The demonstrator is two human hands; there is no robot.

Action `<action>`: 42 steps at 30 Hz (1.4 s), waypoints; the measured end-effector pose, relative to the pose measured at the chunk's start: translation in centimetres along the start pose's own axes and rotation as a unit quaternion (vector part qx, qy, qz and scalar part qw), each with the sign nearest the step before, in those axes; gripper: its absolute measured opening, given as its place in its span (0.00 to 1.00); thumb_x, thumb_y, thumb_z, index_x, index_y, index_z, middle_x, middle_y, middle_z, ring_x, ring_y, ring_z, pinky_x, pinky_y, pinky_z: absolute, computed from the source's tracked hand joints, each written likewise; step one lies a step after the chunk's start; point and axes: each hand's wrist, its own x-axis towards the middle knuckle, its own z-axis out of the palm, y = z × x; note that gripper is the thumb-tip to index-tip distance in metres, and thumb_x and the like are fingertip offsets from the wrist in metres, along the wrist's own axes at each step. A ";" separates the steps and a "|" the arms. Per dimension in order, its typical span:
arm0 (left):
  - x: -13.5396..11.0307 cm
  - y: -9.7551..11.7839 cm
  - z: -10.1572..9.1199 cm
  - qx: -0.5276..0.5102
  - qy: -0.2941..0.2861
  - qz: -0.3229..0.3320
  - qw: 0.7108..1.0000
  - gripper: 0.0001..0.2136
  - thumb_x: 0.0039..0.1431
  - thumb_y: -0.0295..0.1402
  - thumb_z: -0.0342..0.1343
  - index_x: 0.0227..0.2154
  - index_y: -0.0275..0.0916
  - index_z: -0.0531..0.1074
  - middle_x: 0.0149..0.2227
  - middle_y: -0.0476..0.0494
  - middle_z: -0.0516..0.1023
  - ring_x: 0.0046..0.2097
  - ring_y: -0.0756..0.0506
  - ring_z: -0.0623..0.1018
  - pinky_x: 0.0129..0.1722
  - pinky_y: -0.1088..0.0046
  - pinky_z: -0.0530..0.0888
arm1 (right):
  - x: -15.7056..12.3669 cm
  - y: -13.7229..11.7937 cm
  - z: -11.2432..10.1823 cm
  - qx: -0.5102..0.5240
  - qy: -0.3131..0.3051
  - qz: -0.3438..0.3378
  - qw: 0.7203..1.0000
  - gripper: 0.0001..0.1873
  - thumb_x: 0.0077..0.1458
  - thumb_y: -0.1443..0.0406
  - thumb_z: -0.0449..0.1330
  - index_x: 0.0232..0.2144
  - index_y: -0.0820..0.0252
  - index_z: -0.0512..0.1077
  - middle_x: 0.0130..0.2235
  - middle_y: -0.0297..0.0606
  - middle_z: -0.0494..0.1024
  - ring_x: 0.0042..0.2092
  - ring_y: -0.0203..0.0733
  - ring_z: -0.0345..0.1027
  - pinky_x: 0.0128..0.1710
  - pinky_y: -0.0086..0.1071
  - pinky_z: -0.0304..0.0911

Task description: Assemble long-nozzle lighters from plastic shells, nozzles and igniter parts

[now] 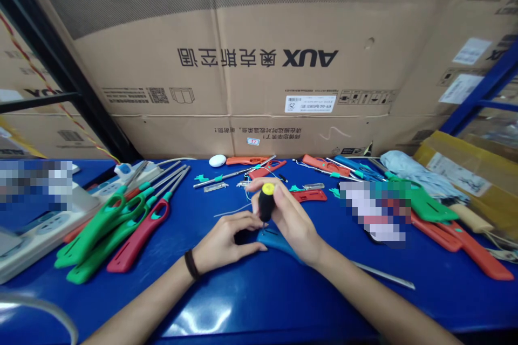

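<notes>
My right hand [295,221] is closed round a screwdriver [266,205] with a black handle and yellow cap, held upright. Its tip meets the end of a blue long-necked gas lighter [279,241] lying on the table. Thumb and fingers of my left hand [230,237] pinch the same handle end. Part of the lighter is hidden under my right hand and wrist; its metal tube [386,275] comes out on the right. Behind my hands lie opened lighter parts, among them a red handle shell [311,195] and a clear fuel tank [216,187].
Several green and red lighters [140,237] are piled at left beside a white power strip [48,229]. More lighters and orange shells [477,250] lie at right, near a crumpled pale cloth [421,175] and a taped carton [465,172]. A large cardboard box [243,21] closes off the back.
</notes>
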 end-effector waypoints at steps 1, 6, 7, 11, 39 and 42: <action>0.0 0.0 0.0 0.003 0.001 0.001 1.000 0.12 0.50 0.36 0.64 0.38 0.39 0.75 0.37 0.45 0.79 0.39 0.45 0.78 0.42 0.70 0.75 | 0.0 0.0 0.0 -0.002 0.002 0.001 1.000 0.12 0.63 0.54 0.47 0.38 0.54 0.63 0.40 0.36 0.66 0.34 0.35 0.63 0.36 0.33 0.62; 0.8 0.1 0.0 -0.005 -0.023 0.016 1.000 0.13 0.50 0.35 0.62 0.40 0.39 0.75 0.41 0.44 0.77 0.42 0.44 0.77 0.46 0.69 0.73 | -0.2 0.5 -0.2 0.024 0.064 -0.024 0.997 0.11 0.57 0.57 0.57 0.37 0.51 0.59 0.38 0.31 0.64 0.30 0.31 0.59 0.34 0.30 0.62; 1.0 0.1 0.0 -0.006 -0.033 0.016 0.999 0.14 0.49 0.34 0.62 0.40 0.40 0.75 0.42 0.44 0.76 0.43 0.44 0.77 0.47 0.69 0.72 | -0.3 0.5 -0.3 0.031 0.063 -0.017 0.997 0.10 0.60 0.54 0.53 0.38 0.52 0.60 0.37 0.32 0.64 0.30 0.32 0.59 0.34 0.31 0.61; 1.6 -0.1 0.2 -0.001 -0.060 0.019 0.998 0.16 0.45 0.33 0.64 0.40 0.40 0.76 0.42 0.43 0.76 0.44 0.43 0.75 0.49 0.69 0.71 | -0.2 0.4 -0.6 0.007 0.044 0.020 0.999 0.15 0.64 0.52 0.44 0.40 0.54 0.64 0.40 0.38 0.65 0.39 0.38 0.61 0.39 0.33 0.61; 1.2 -0.9 0.3 0.033 -0.062 0.064 0.995 0.11 0.53 0.32 0.59 0.40 0.42 0.72 0.40 0.44 0.75 0.41 0.44 0.75 0.42 0.68 0.74 | -0.6 0.7 -0.5 0.011 0.049 0.003 0.999 0.17 0.63 0.50 0.43 0.39 0.52 0.64 0.31 0.32 0.61 0.29 0.35 0.56 0.33 0.32 0.58; 1.2 -1.0 0.4 0.046 -0.053 0.074 0.995 0.12 0.52 0.33 0.59 0.41 0.41 0.71 0.42 0.43 0.74 0.44 0.42 0.75 0.44 0.65 0.74 | -0.7 0.3 -0.4 -0.019 0.021 0.021 0.999 0.16 0.63 0.52 0.44 0.41 0.53 0.65 0.36 0.35 0.63 0.36 0.38 0.60 0.40 0.34 0.58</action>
